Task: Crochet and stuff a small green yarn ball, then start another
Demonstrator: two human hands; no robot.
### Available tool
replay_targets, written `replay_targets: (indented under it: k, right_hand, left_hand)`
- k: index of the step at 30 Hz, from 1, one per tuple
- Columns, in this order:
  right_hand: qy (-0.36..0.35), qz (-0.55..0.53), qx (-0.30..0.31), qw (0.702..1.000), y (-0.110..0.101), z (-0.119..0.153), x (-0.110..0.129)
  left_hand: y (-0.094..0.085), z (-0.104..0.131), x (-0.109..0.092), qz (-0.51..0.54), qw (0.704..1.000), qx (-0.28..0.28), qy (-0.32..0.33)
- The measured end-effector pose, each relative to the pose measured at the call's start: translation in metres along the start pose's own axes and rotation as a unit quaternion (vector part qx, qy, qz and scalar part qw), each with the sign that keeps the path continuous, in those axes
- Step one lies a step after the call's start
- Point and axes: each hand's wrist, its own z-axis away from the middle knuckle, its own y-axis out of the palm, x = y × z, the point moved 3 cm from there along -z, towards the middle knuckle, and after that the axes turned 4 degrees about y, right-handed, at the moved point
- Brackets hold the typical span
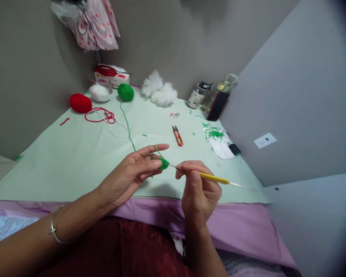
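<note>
My left hand (134, 169) pinches a small green crochet piece (163, 164) between thumb and fingers, its index finger stretched out with green yarn looped over it. That yarn runs back across the table to a green yarn ball (125, 92). In my right hand (200, 188) is a crochet hook with a yellow handle (215, 177), gripped like a pen. The hook's metal tip points left and meets the green piece; whether it passes through a stitch is too small to tell.
Orange thread snips (177, 136) lie beyond my hands. Behind are red (80, 103) and white (99, 92) yarn balls, white stuffing (161, 92), a pen holder (196, 96) and a dark phone-like object (218, 105). Green scraps (215, 133) lie on white material at right.
</note>
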Motion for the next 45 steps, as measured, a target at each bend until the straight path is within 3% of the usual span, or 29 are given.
replay_targets:
  k: [4, 7, 10, 12, 14, 18, 27, 32, 37, 41, 45]
  right_hand:
    - [0.013, -0.012, 0.036, 0.999, 0.008, 0.0, 0.001]
    - [-0.063, 0.107, 0.046, 0.991, 0.01, 0.009, 0.002]
    - [-0.157, 0.205, 0.043, 0.965, 0.009, 0.016, 0.004]
    - [-0.133, 0.177, 0.031, 0.975, 0.005, 0.014, 0.004]
    - [-0.058, 0.097, 0.012, 0.994, 0.001, 0.008, 0.002]
    - [0.008, 0.027, 0.011, 1.0, 0.003, 0.002, 0.004]
    - [-0.032, 0.055, -0.012, 0.998, 0.004, 0.008, 0.007]
    - [-0.101, 0.13, 0.014, 0.986, 0.008, 0.014, 0.005]
    - [-0.01, -0.012, 0.001, 1.0, 0.008, 0.01, -0.005]
    - [0.104, -0.143, 0.006, 0.984, 0.006, 0.004, -0.013]
    - [0.12, -0.146, 0.024, 0.982, 0.002, 0.005, -0.011]
  left_hand:
    - [0.003, 0.001, 0.003, -0.076, 0.996, 0.022, 0.038]
    - [0.004, 0.002, 0.005, -0.094, 0.993, -0.001, 0.069]
    - [0.004, 0.001, 0.009, -0.046, 0.999, -0.004, 0.025]
    - [0.005, 0.0, 0.011, 0.001, 1.0, 0.01, -0.025]
    - [0.005, -0.001, 0.01, 0.029, 0.998, 0.015, -0.046]
    - [0.003, 0.0, 0.008, -0.017, 1.0, 0.008, -0.017]
    - [0.004, 0.002, 0.005, -0.06, 0.997, -0.029, 0.039]
    - [0.008, 0.005, 0.007, -0.056, 0.998, 0.008, 0.032]
    - [0.008, 0.005, 0.005, -0.056, 0.998, 0.023, 0.028]
    - [0.007, 0.003, 0.004, -0.083, 0.996, 0.007, 0.023]
    - [0.004, 0.003, 0.005, -0.103, 0.994, 0.011, 0.042]
